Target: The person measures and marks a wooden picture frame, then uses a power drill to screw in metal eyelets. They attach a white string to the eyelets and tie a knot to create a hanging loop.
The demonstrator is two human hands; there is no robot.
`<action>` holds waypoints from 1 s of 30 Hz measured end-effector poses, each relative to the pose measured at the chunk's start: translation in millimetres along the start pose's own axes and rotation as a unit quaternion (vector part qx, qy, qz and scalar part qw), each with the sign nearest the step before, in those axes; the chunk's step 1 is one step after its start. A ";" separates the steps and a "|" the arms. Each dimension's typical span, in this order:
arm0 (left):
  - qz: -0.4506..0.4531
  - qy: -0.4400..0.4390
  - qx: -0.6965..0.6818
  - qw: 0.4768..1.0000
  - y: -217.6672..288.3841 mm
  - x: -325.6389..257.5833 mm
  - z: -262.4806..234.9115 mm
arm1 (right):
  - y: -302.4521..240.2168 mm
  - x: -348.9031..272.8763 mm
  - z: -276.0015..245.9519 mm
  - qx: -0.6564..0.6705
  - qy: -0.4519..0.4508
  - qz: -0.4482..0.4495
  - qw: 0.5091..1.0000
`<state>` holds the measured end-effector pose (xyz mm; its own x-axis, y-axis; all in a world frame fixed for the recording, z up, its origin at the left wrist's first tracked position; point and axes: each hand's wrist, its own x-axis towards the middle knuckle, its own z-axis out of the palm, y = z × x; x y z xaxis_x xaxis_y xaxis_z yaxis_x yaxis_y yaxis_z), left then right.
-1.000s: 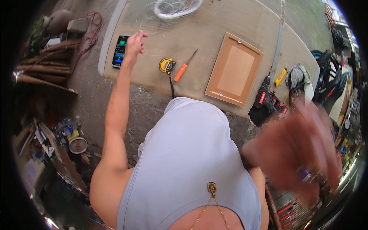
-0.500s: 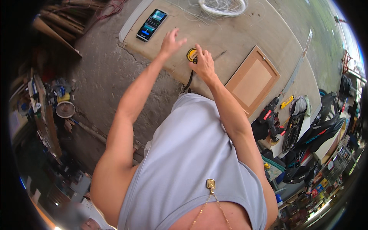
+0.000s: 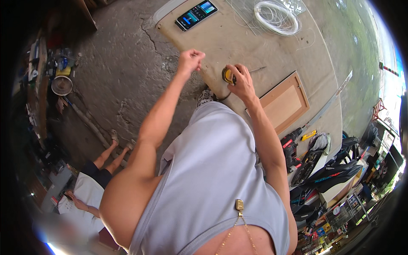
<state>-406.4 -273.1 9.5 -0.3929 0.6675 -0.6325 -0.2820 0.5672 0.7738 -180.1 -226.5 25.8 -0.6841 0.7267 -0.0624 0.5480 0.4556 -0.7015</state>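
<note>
Hands at the bench (image 3: 255,46): our right hand (image 3: 242,80) grips the yellow tape measure (image 3: 228,75) at its near edge, our left hand (image 3: 190,59) is fisted as if pinching its tape. The wooden panel (image 3: 284,102) beside them shows no marks yet, we judge.

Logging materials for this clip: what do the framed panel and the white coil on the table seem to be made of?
The framed panel looks like unpainted wood, matte tan with a raised border. The white coil looks like thin plastic line or cord, glossy and translucent; which one, the view leaves open.
</note>
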 end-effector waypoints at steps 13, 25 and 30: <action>0.024 -0.109 -0.314 0.943 135.9 -83.3 17.2 | -65.0 9.8 14.3 0.373 -0.111 -0.002 0.921; 0.177 0.155 -0.188 0.954 128.8 -19.5 -112.8 | -33.8 -334.3 -100.9 0.458 0.118 0.247 0.846; 0.402 0.446 0.334 0.726 72.1 -104.6 1.8 | -67.0 -365.0 -140.4 0.599 0.210 0.148 0.758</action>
<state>-384.1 -301.1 131.4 -0.6897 0.5032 0.5206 0.7240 0.4734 0.5016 100.4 -450.1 195.2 -0.2642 0.9208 -0.2870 -0.3553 -0.3696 -0.8586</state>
